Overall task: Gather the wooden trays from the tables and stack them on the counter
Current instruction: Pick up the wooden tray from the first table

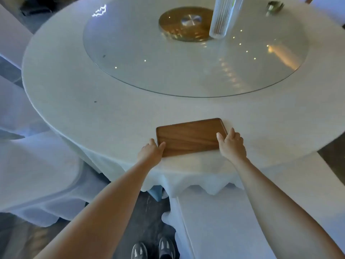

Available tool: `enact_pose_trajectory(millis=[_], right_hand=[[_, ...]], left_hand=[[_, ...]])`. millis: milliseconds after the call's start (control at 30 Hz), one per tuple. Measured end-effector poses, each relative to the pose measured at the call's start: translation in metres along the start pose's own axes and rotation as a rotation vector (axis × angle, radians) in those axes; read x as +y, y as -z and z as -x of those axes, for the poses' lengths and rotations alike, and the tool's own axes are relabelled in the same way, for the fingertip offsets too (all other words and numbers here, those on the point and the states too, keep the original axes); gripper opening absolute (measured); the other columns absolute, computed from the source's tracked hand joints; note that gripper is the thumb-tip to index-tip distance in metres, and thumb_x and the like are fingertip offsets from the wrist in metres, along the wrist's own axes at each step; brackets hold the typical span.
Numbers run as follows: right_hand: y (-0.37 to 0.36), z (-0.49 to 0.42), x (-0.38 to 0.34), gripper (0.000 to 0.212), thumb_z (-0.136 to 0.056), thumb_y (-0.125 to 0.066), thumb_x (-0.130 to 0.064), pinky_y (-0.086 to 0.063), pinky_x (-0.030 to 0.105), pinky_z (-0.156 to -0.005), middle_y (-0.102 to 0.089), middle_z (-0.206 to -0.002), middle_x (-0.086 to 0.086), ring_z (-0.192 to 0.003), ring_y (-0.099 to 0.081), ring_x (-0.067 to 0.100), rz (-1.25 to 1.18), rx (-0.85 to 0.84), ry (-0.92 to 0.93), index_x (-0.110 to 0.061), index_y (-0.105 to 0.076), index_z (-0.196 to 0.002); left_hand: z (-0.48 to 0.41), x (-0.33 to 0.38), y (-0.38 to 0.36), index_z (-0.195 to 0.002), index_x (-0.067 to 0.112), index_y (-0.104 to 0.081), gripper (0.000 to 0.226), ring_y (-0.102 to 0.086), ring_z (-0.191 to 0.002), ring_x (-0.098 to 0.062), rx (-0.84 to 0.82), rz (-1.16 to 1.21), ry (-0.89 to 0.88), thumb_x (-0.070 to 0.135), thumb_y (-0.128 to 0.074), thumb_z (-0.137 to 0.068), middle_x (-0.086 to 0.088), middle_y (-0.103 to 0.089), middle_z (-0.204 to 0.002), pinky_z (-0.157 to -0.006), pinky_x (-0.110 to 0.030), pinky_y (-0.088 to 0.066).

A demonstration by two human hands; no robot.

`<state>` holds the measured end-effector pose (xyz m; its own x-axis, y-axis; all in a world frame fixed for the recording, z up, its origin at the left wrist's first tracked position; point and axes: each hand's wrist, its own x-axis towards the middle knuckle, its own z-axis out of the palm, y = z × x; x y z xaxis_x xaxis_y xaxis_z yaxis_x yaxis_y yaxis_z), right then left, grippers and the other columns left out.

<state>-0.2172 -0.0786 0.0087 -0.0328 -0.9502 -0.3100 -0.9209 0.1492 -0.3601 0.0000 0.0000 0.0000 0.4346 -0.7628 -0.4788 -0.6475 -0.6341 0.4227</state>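
A flat brown wooden tray (189, 136) lies near the front edge of a round table covered with a white cloth (93, 113). My left hand (152, 151) rests at the tray's near left corner, thumb on top of the wood. At the tray's right end is my right hand (232, 143), with the thumb over the edge and the fingers along the side. Both hands touch the tray, which lies flat on the cloth. The counter is not in view.
A glass turntable (186, 71) fills the table's middle, with a ribbed glass vase (222, 17) and a gold hub (184, 23) on it. White-covered chairs stand at the left (37, 165) and lower right (224, 221). My shoes (153, 249) are on dark floor.
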Motion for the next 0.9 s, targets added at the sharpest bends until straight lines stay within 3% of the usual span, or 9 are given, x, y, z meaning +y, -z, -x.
enact_pose_trajectory(millis=[167, 500, 767, 900], right_hand=[[-0.012, -0.017, 0.004, 0.057, -0.099, -0.030, -0.040, -0.042, 0.046, -0.096, -0.043, -0.135, 0.025, -0.125, -0.040, 0.039, 0.078, 0.013, -0.030, 0.006, -0.038, -0.130], [-0.014, -0.022, 0.000, 0.053, -0.099, -0.029, -0.039, -0.046, 0.043, -0.087, -0.056, -0.123, 0.026, -0.113, -0.055, 0.042, 0.140, -0.018, -0.059, 0.007, -0.040, -0.122], [-0.017, -0.006, -0.039, 0.048, -0.101, -0.026, -0.034, -0.044, 0.042, -0.091, -0.056, -0.125, 0.025, -0.115, -0.054, 0.040, 0.125, -0.093, 0.008, 0.005, -0.046, -0.122], [-0.016, 0.001, -0.093, 0.045, -0.101, -0.027, -0.032, -0.044, 0.043, -0.091, -0.057, -0.122, 0.026, -0.114, -0.054, 0.041, 0.060, -0.060, 0.098, 0.004, -0.046, -0.121]], left_hand=[[-0.023, 0.003, -0.005, -0.123, 0.000, -0.039, 0.050, -0.058, -0.108, -0.038, 0.003, 0.032, 0.037, 0.042, -0.037, -0.096, -0.022, -0.060, -0.119, -0.084, -0.041, -0.047], [-0.038, -0.004, -0.001, -0.121, -0.002, -0.045, 0.055, -0.059, -0.104, -0.035, -0.047, 0.075, 0.051, 0.046, -0.042, -0.094, -0.020, -0.060, -0.118, -0.074, -0.035, -0.042], [-0.031, -0.043, 0.040, -0.113, -0.006, -0.052, 0.049, -0.058, -0.107, -0.037, 0.087, 0.175, 0.112, 0.038, -0.037, -0.097, -0.023, -0.062, -0.115, -0.085, -0.039, -0.045], [-0.023, -0.071, 0.084, -0.110, -0.005, -0.052, 0.049, -0.058, -0.103, -0.037, 0.203, 0.207, 0.149, 0.039, -0.036, -0.097, -0.021, -0.062, -0.111, -0.078, -0.037, -0.042]])
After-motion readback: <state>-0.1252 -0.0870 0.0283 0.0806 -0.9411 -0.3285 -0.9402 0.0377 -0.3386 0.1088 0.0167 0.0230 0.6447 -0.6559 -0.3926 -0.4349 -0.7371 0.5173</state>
